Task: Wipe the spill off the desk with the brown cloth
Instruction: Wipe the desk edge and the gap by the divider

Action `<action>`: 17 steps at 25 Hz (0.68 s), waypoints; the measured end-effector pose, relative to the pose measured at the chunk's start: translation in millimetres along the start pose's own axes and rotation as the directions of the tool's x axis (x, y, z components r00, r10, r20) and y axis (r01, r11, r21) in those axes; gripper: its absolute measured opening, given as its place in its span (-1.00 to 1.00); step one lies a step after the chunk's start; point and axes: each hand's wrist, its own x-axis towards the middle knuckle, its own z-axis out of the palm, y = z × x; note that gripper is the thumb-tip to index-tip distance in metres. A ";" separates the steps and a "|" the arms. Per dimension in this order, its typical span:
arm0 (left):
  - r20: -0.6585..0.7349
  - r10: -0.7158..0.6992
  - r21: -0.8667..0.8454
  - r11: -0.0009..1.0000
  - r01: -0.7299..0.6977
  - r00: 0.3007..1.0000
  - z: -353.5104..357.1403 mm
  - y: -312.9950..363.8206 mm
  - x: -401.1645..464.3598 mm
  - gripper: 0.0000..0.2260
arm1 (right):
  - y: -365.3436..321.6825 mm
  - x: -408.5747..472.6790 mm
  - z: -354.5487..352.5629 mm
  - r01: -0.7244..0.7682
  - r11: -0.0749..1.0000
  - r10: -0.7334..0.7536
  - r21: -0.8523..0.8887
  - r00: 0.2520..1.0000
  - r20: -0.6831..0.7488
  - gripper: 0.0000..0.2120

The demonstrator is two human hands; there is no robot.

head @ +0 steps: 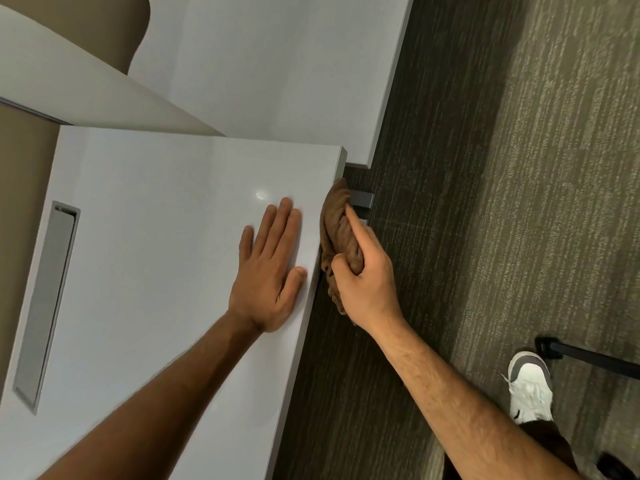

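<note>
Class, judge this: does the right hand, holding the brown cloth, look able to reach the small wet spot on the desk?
Probably yes: the right hand holds the brown cloth at the desk edge; nothing lies between it and the spot.

Cloth (341,233): brown, fine ribbed pattern. Desk (166,216): plain white, grey edge, grey slot (46,303). Carpet (519,168): grey-green, streaky stripes. Shoe (530,388): white with grey toe.

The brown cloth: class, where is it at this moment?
In the head view, the brown cloth is bunched in the right hand against the desk's right-hand edge, beside the left hand lying flat on the desktop.
</note>
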 end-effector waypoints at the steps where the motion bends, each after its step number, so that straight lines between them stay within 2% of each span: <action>1: 0.000 0.000 -0.001 1.000 0.000 1.000 -0.4 0.3 0.0 -0.30 | 1.3 -5.3 -0.5 0.008 0.999 -0.008 -0.032 1.000 0.019 -0.26; 11: -0.007 0.005 0.003 1.000 -0.005 1.000 -0.4 1.4 1.1 -0.30 | 31.1 -91.4 2.8 0.058 0.979 -0.015 -0.195 0.976 0.216 -0.20; 13: -0.010 0.007 -0.001 1.000 -0.007 1.000 0.0 1.0 1.0 -0.32 | 31.9 -88.2 -5.7 0.029 0.995 -0.012 -0.099 0.985 0.171 -0.22; 15: -0.014 0.008 -0.014 1.000 -0.008 1.000 0.4 0.8 0.8 -0.33 | 23.9 -72.1 -15.6 -0.014 0.991 0.009 0.134 0.999 0.035 -0.27; 17: -0.022 0.012 -0.021 1.000 -0.012 1.000 0.7 0.6 0.0 -0.33 | 10.4 -44.8 -24.2 0.000 0.960 0.035 0.279 0.992 -0.120 -0.33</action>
